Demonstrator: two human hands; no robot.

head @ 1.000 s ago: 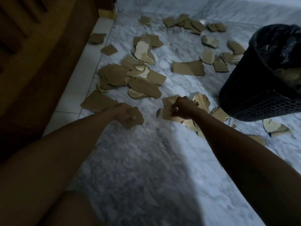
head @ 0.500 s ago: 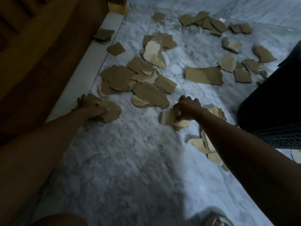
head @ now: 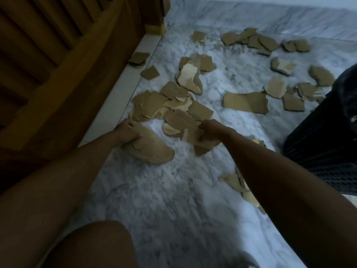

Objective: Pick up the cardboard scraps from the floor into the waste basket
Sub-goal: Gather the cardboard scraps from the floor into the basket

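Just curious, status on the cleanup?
Left hand and right hand each grip scraps. Many lie on floor. Basket right, path open.

Left hand (head: 128, 132) and right hand (head: 209, 130) both clenched, arms outstretched

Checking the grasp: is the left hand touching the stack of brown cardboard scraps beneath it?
Touching. The head view shows the left hand gripping the stack of brown cardboard scraps.

Matt brown cardboard scraps (head: 245, 102) on smooth, veined marble floor (head: 173, 190).
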